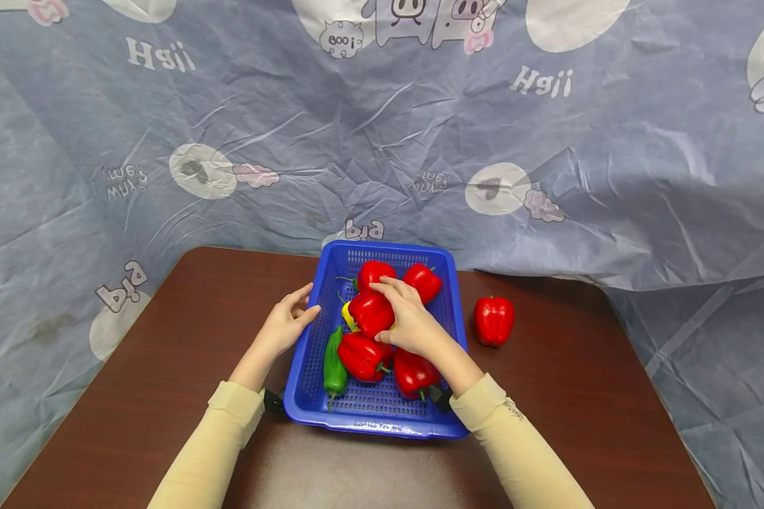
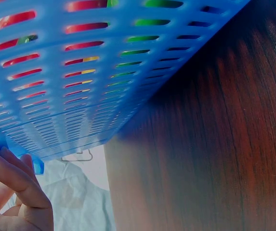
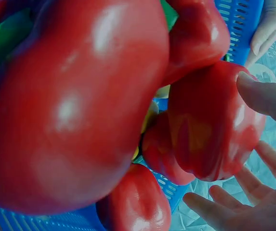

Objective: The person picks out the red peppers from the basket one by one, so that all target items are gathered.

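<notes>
A blue plastic basket (image 1: 377, 429) holds several red bell peppers, a long green pepper (image 1: 334, 365) and something yellow (image 1: 347, 315), partly covered. My right hand (image 1: 414, 325) reaches in over it. Thumb on one side and fingers on the other, it holds a glossy red bell pepper (image 1: 371, 314), also seen in the right wrist view as a red bell pepper (image 3: 210, 125) between thumb and fingertips. At the basket's left rim is my left hand (image 1: 283, 322), its thumb tip overlapping the rim and its relaxed fingers along the outside.
One red bell pepper (image 1: 494, 320) stands on the dark wooden table (image 1: 547, 410), right of the basket. A wrinkled grey-blue cloth (image 1: 369, 141) with printed cartoons hangs behind the table and along its sides. Slots in the basket wall (image 2: 85, 62) show red, green and yellow inside.
</notes>
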`<move>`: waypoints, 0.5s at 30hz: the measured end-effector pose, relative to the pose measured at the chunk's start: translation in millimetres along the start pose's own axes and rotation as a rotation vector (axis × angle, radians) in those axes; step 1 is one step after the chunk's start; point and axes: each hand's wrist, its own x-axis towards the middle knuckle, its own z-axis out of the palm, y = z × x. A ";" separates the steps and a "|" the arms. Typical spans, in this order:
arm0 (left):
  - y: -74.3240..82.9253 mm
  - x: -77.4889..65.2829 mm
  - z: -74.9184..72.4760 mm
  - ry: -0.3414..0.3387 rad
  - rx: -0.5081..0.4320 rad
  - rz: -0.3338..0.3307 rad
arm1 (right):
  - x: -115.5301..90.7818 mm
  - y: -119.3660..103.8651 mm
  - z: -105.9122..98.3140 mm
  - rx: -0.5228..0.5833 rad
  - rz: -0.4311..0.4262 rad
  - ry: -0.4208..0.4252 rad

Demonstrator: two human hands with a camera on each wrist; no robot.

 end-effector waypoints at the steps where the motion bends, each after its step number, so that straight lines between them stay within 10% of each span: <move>1: 0.6 -0.1 0.2 0.000 0.001 0.000 | 0.2 0.2 0.8 -0.003 -0.003 0.000; 15: 3.4 -1.7 1.6 -0.007 0.002 -0.017 | 4.5 6.1 7.8 -0.084 -0.072 0.023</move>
